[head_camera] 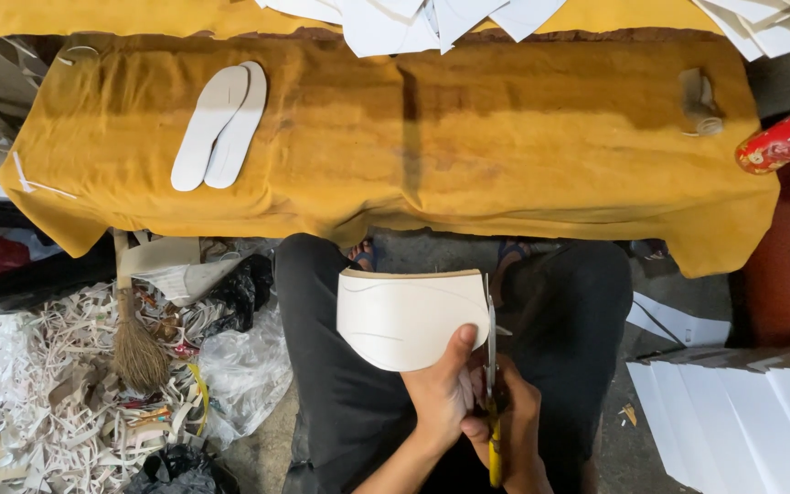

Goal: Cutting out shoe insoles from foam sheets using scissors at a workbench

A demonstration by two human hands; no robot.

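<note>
My left hand (439, 391) pinches the lower edge of the white curved sheet of thin board (406, 318), thumb on top, holding it over my lap just above the hand. My right hand (511, 423) is closed round the yellow-handled scissors (491, 384), whose blades run up the sheet's right edge, just beside my left thumb.

Risk: the blades may wander off the faint curved line if the sheet flexes, since it is supported at one edge only. The left thumb lies close to the cutting path.

The sheet has a straight tan-edged top and a rounded lower outline. Two white sole-shaped cut-outs (219, 126) lie well apart on the mustard cloth (523, 137) beyond.
</note>
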